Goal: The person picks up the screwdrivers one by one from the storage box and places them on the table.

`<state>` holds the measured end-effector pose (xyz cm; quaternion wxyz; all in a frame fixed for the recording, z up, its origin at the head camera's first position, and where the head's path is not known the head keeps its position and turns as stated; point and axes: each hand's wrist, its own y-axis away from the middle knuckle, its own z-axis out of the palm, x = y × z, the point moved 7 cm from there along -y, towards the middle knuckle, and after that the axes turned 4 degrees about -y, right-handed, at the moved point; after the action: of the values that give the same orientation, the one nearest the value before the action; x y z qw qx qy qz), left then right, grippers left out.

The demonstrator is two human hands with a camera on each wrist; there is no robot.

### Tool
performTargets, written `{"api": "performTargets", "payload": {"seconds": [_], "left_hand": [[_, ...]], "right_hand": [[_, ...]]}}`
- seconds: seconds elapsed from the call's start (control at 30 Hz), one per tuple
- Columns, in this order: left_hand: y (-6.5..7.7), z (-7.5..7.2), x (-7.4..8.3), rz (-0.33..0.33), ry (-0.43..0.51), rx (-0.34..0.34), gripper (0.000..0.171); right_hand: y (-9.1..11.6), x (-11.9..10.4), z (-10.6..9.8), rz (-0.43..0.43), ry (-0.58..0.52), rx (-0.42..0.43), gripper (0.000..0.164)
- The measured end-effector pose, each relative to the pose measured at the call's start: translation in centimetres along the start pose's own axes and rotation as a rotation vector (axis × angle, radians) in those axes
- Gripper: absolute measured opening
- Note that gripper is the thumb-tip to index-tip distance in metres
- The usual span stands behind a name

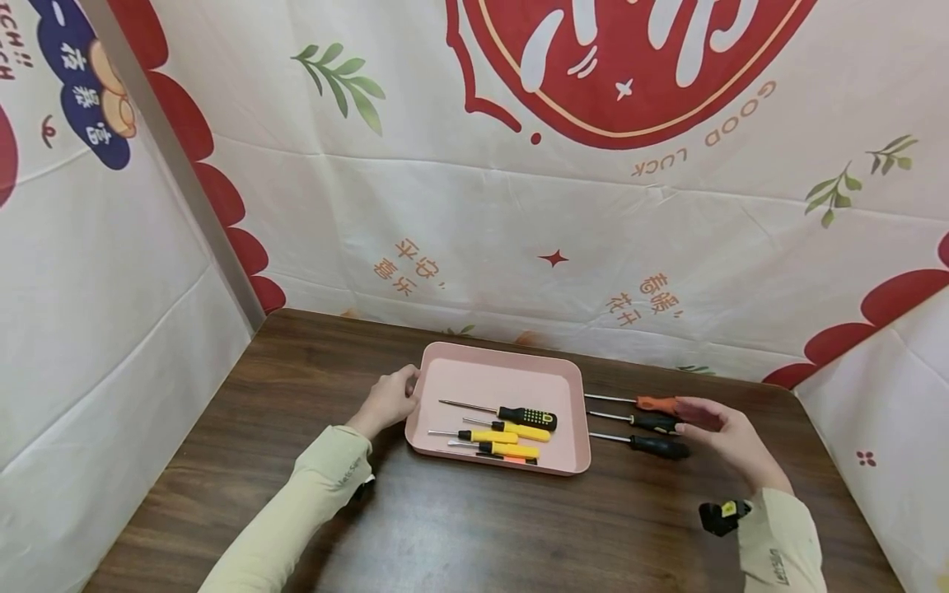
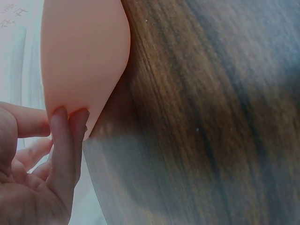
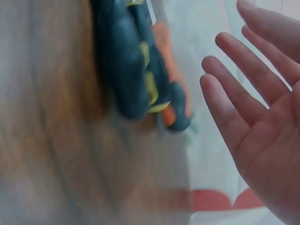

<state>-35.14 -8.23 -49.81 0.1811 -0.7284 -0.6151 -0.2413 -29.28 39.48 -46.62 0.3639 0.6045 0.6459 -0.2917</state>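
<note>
A pink tray (image 1: pixel 497 375) lies on the table, and my left hand (image 1: pixel 389 401) pinches the rim at its left side. The left wrist view shows the fingertips against the tray wall (image 2: pixel 86 51). Inside the tray are a black screwdriver with yellow dots (image 1: pixel 528 417) and several yellow-and-black screwdrivers (image 1: pixel 530 431). To the right of the tray, three long screwdrivers lie side by side: one orange-handled (image 1: pixel 656 403), two black-handled (image 1: pixel 656 447). My right hand (image 1: pixel 730 436) hovers by their handle ends; in the right wrist view its spread fingers hold nothing.
A dark wooden table (image 1: pixel 519 535) stretches under everything. Behind it hangs a white printed cloth (image 1: pixel 474 222), with further cloth at the left and right sides. Each wrist wears a small black device, the right one (image 1: pixel 721 517) showing plainly.
</note>
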Motion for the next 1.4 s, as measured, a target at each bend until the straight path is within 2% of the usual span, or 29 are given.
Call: {"api": "performTargets", "payload": {"seconds": [0.2,0.43,0.6,0.97,1.13,1.4], "left_hand": [[0.0,-0.1,-0.2,-0.011,-0.006,-0.002,0.031],[-0.1,0.2,-0.1,0.001,-0.011,-0.003,0.032],[-0.1,0.4,-0.3,-0.005,-0.008,0.003,0.033],[0.0,0.2,-0.5,-0.002,-0.001,0.018,0.034],[0.0,0.1,-0.4,0.009,0.002,0.023,0.034],[-0.1,0.2,-0.4,-0.001,0.014,0.018,0.035]], "right_hand": [[-1.4,-3.9,1.4,-0.145,0.030,-0.048,0.057],[-2.7,-9.0,4.7,-0.297,-0.098,-0.148,0.057],[-4.0,-11.1,7.1,-0.310,-0.002,-0.199,0.060],[-5.9,-13.4,12.3,-0.296,0.091,-0.324,0.062],[-6.6,-13.4,14.2,-0.258,0.138,-0.365,0.061],[-7.4,-12.8,16.5,-0.290,0.132,-0.423,0.056]]}}
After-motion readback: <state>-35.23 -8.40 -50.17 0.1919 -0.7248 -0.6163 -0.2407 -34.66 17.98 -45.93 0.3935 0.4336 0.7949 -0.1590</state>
